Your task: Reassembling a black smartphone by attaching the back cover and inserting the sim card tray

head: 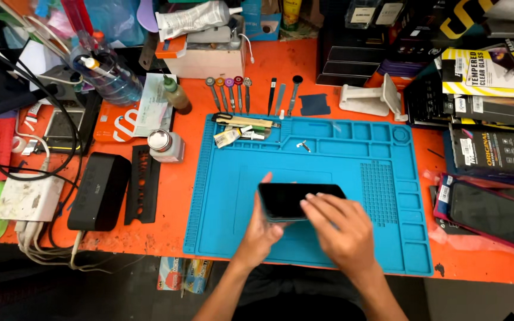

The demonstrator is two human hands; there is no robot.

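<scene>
A black smartphone (287, 199) lies screen-up over the blue silicone work mat (334, 157) on an orange table. My left hand (263, 229) grips the phone from below and at its left end, thumb along the left edge. The fingers of my right hand (337, 223) rest flat on the right part of the phone's glass and cover that end. Both forearms come in from the bottom edge.
A row of screwdrivers (228, 90) and pry tools (281, 95) lies behind the mat. Tweezers and a small tube (227, 137) sit in its top-left tray. A black speaker (98, 190) is at left, boxed screen protectors (486, 71) and a phone (495, 214) at right.
</scene>
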